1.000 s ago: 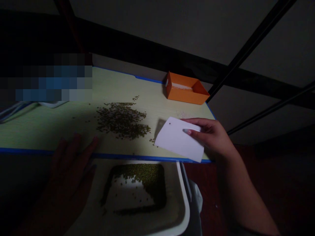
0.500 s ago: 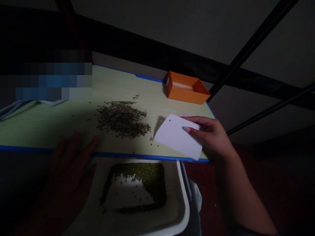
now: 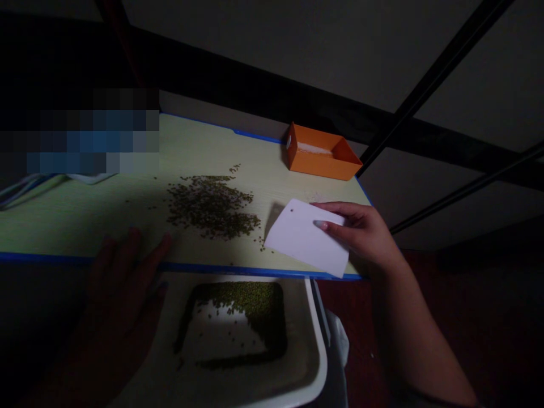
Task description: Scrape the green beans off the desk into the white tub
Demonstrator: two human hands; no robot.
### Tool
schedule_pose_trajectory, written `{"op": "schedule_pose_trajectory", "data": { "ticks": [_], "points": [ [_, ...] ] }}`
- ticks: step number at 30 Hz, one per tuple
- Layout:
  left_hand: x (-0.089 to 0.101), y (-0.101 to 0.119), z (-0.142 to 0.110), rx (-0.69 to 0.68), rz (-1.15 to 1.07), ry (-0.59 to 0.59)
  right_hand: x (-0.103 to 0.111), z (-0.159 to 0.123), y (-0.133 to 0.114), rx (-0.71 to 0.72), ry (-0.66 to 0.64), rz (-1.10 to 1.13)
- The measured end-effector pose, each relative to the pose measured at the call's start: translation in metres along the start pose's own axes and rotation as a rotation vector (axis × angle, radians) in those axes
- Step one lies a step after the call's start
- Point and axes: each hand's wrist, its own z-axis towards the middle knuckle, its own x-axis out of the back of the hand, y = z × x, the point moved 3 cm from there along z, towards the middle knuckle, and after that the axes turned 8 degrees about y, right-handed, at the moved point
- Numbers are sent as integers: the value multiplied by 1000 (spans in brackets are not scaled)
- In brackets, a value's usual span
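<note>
My right hand [image 3: 359, 229] pinches a white plastic scraper [image 3: 306, 232], thumb on top and fingers beneath. The scraper is tilted, with a small hole near its upper corner and one lower corner over the table's front edge. To its left, small green beans that look like mung beans [image 3: 210, 204] lie scattered in a loose patch on the pale table [image 3: 199, 141]. My left hand [image 3: 123, 294], dim in shadow, rests with fingers apart at the table's blue front edge, holding nothing. Below the edge, a white tub [image 3: 317, 362] holds more green beans [image 3: 263, 306], heaped along its far and right sides.
An orange box [image 3: 325, 167] with white material inside stands at the back right of the table. Pale cables [image 3: 25, 187] lie at the left beside a blurred-out area. Dark-striped panels [image 3: 297, 45] rise behind, and a reddish floor [image 3: 361, 323] shows at right.
My right hand and the scraper have shifted very slightly to the left. The beans, tub and orange box look the same, and my left hand stays in place.
</note>
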Motion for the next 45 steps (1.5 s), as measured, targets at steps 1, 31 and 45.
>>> {"op": "schedule_pose_trajectory", "data": {
  "ticks": [1,31,45],
  "points": [
    [0,0,0,-2,2,-1,0,0,0,3,-2,5],
    [1,1,-2,10,3,9,3,3,5,55,47,31],
    [0,-5,-2,4,2,31,-2,2,4,19,50,46]
  ]
}}
